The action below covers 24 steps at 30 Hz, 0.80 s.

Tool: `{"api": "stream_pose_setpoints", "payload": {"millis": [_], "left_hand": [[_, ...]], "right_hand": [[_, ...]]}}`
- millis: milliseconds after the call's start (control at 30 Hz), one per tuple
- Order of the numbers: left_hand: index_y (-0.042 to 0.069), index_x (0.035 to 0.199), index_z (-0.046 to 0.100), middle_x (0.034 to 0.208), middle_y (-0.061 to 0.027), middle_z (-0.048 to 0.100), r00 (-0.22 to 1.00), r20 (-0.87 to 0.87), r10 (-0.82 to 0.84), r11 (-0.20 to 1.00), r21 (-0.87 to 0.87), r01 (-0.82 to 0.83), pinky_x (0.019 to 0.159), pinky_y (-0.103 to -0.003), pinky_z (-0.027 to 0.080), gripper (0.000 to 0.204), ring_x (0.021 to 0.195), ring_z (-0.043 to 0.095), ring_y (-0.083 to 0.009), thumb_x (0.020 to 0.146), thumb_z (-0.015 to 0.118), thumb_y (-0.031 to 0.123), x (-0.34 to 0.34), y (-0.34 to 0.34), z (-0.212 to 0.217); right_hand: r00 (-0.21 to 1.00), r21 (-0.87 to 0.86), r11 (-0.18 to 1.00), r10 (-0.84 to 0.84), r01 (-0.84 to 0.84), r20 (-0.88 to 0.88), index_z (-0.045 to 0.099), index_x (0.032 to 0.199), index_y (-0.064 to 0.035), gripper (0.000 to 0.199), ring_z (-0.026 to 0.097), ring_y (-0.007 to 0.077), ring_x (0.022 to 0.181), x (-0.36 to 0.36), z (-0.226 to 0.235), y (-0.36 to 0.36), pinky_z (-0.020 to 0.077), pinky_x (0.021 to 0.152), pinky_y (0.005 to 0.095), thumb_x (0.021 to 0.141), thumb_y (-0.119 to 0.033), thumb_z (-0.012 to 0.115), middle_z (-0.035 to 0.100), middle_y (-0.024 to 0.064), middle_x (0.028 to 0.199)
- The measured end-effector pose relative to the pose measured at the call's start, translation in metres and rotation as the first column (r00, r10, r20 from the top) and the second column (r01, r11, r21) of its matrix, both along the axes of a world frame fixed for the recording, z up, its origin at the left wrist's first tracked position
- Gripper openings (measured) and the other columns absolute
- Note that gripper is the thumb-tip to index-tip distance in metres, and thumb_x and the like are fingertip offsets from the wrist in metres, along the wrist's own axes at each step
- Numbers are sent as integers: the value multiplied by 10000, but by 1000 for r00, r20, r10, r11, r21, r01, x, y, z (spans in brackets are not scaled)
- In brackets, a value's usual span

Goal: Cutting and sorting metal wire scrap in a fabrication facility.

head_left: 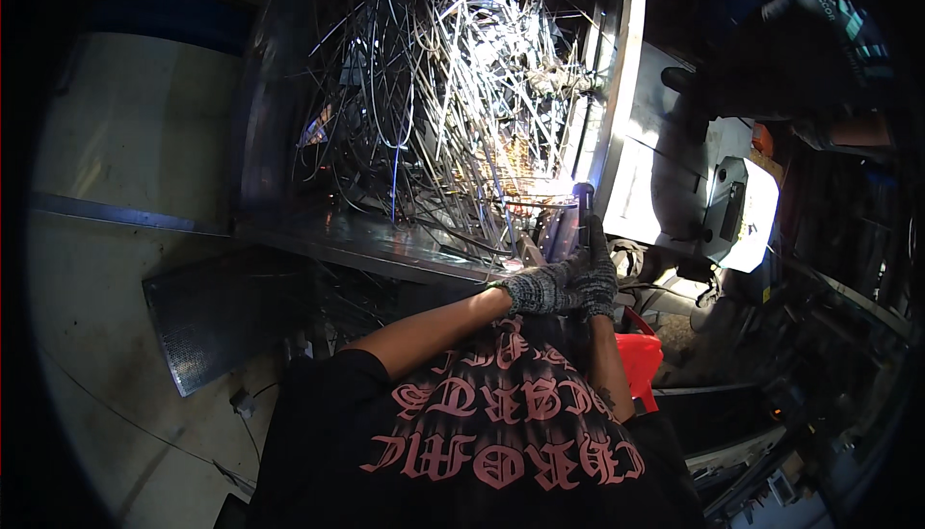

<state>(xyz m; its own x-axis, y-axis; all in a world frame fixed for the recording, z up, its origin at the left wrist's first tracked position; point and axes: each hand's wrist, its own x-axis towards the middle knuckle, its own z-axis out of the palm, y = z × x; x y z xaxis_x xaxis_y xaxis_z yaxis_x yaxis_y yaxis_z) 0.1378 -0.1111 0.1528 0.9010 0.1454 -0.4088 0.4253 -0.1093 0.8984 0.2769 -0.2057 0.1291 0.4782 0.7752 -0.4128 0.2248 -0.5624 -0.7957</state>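
Both hands sit just right of the frame's centre, each in a grey knitted work glove, the bare forearms rising to them from the lower edge over a black shirt with pink lettering point(501, 442). The left hand point(538, 290) is curled shut, its fingers wrapped around the lower part of a dark, slim upright tool point(584, 225). The right hand point(597, 278) is pressed against the left one and is likewise clamped on that tool, a little higher up. The tool stands nearly vertical above the hands, and its top end meets a small, very bright bluish-white glare point(581, 186) at the lower right edge of a big tangle of thin, shiny metal wires and rods point(453, 95). What kind of tool it is cannot be told in the dim light.

The tangle fills the upper middle of the frame and rests on a dark metal counter point(385, 245) that runs from the centre left toward the hands. Just right of the tangle a pale upright metal frame post point(621, 76) climbs to the top edge. Below the counter at centre left, a dark perforated metal sheet point(207, 322) leans over a pale concrete floor point(116, 375). A red plastic container point(641, 360) shows just beside the right forearm, at lower right.
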Motion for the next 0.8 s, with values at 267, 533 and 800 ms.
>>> {"api": "stream_pose_setpoints", "payload": {"millis": [267, 533, 800], "left_hand": [[44, 1534, 185, 1454, -248, 435, 995, 96, -14, 989, -147, 28, 1106, -400, 345, 897, 1327, 454, -356, 891, 602, 511, -2, -6, -6], [37, 1541, 141, 1517, -232, 350, 979, 19, -201, 952, -234, 200, 1141, -384, 308, 942, 1391, 377, -341, 879, 608, 518, 2, -15, -19], [70, 1536, 193, 1436, -254, 452, 977, -56, -206, 974, -105, 200, 1093, -402, 376, 920, 1298, 485, -369, 864, 577, 567, -1, -16, -19]], "right_hand": [[987, 212, 968, -111, 134, -119, 269, 1540, -99, 830, 425, 187, 1350, -3, -37, -25, 347, 1098, 289, 770, 132, 476, 409, 103, 1522], [998, 65, 996, -52, 54, -43, 269, 1539, -99, 787, 426, 201, 1354, -7, -23, -45, 345, 1095, 280, 809, 102, 486, 387, 102, 1535], [996, 21, 998, -51, 53, -73, 228, 1545, -66, 792, 297, 183, 1424, -10, -34, -42, 230, 1171, 285, 817, 142, 459, 297, 78, 1573]]}}
